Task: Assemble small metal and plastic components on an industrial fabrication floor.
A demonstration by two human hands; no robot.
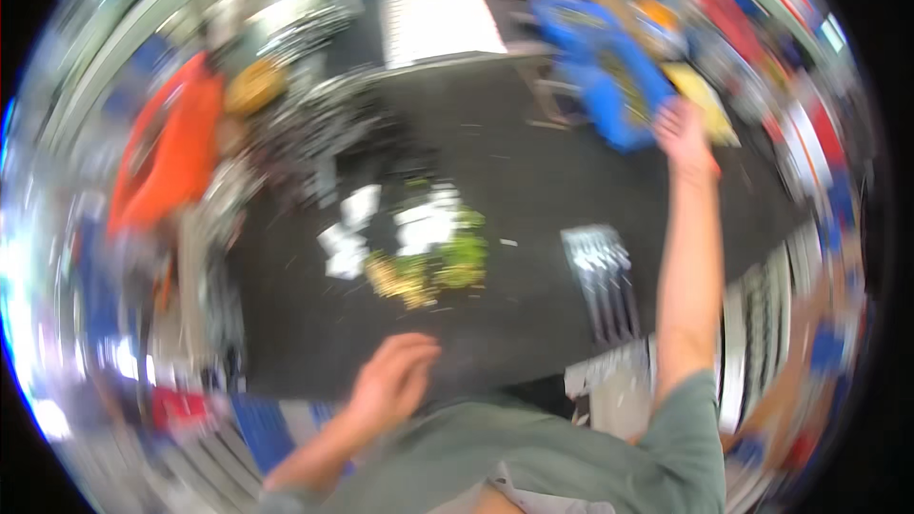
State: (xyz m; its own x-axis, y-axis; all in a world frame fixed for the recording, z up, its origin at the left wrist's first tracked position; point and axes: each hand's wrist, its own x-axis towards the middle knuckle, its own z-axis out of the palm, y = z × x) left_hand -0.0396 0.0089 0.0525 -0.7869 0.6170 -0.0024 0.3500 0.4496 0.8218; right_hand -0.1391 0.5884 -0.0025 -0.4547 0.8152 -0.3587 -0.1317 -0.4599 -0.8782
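Observation:
My left hand point(392, 379) hovers over the near edge of the dark work table point(533, 324), its fingers loosely bent and apart, with nothing seen in them. Beyond it lies a cluster of small yellow pieces point(405, 281), green pieces point(464, 257) and white pieces point(428, 221). More white pieces point(347, 238) are just to the left. My right arm stretches far forward, and my right hand point(682, 128) is at the near right rim of a blue bin point(595, 86) holding small yellowish pieces. Motion blur hides what its fingers do.
Several dark strips with shiny ends point(602, 281) lie at the right of the table. Dark and silvery parts point(333, 124) are heaped at the back left, beside an orange bin point(176, 152). A bright white sheet-like panel point(438, 14) is at the back, and a yellow item point(705, 105) lies by the blue bin.

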